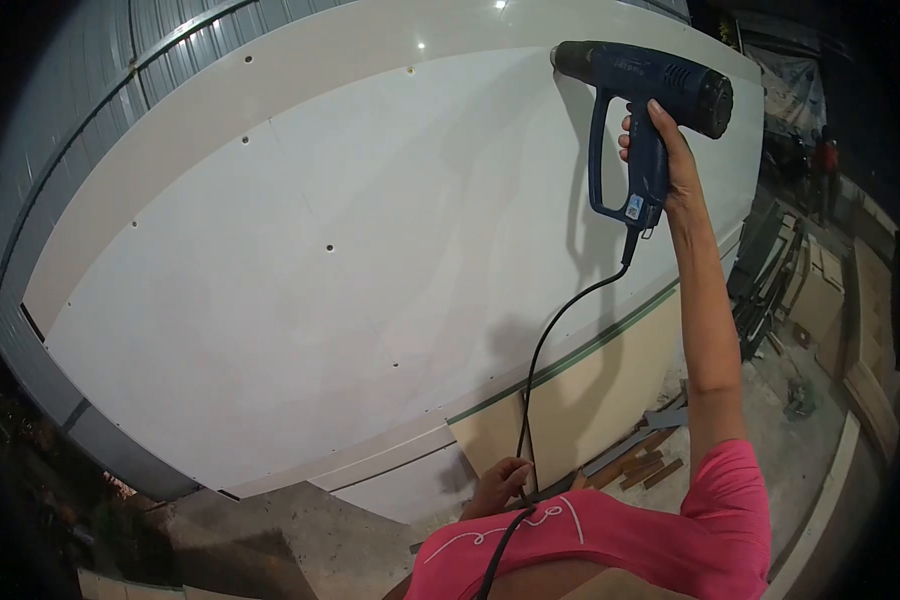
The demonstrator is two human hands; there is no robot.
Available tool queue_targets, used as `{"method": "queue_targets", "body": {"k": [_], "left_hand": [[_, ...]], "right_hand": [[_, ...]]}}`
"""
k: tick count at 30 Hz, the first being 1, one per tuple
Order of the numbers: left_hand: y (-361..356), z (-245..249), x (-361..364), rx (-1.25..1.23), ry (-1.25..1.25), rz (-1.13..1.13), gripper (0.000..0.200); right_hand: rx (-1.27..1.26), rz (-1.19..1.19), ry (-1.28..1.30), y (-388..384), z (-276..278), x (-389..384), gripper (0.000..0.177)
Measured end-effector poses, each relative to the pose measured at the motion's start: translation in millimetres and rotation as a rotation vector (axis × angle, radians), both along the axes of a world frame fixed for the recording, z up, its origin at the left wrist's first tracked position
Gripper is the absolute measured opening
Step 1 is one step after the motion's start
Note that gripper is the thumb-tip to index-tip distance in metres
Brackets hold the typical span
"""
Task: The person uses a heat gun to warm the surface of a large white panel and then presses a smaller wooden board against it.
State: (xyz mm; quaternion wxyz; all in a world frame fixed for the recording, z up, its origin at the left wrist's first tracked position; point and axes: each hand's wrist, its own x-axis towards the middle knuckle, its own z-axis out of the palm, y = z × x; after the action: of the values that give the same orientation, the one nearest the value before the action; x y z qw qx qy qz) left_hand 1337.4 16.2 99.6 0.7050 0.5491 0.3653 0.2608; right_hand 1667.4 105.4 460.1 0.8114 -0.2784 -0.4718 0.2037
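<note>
A dark blue heat gun [642,72] is raised in my right hand [676,150], whose fingers wrap round its handle. Its nozzle points left, close to the upper part of a large white panel [270,240] with several small dark holes. A black power cord [542,350] hangs from the base of the handle and curves down toward my body. Low in the view, in front of my pink shirt, my left hand [500,485] has its fingers closed round the cord.
Below the panel leans a beige board [595,395] with a green strip along its top. Wood offcuts [650,470] lie on the floor to the right, near a cardboard box [818,285] and stacked boards. A corrugated metal wall [55,110] stands behind at left.
</note>
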Motion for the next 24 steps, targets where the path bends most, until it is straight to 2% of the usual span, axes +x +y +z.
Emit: {"method": "queue_targets", "body": {"k": [6,11,16,19,24], "left_hand": [[-5,10,5,-0.06,0.021,0.0,0.03],[-1,-3,8,-0.121,0.005,-0.037,0.027],[-1,-13,6,-0.103,-0.06,-0.048,0.027],[0,-17,2,-0.118,-0.005,-0.027,0.027],[-4,-23,-2,-0.073,-0.115,0.037,0.03]], "right_hand": [[-0.031,0.017,-0.092,-23,-1,-27,0.047],[-0.111,0.059,-0.246,-49,-1,-78,0.04],[-0.118,0.159,-0.36,-42,10,-103,0.041],[-0.104,0.144,-0.346,-31,14,-112,0.043],[-0.132,0.121,-0.344,-7,9,-111,0.051]]}}
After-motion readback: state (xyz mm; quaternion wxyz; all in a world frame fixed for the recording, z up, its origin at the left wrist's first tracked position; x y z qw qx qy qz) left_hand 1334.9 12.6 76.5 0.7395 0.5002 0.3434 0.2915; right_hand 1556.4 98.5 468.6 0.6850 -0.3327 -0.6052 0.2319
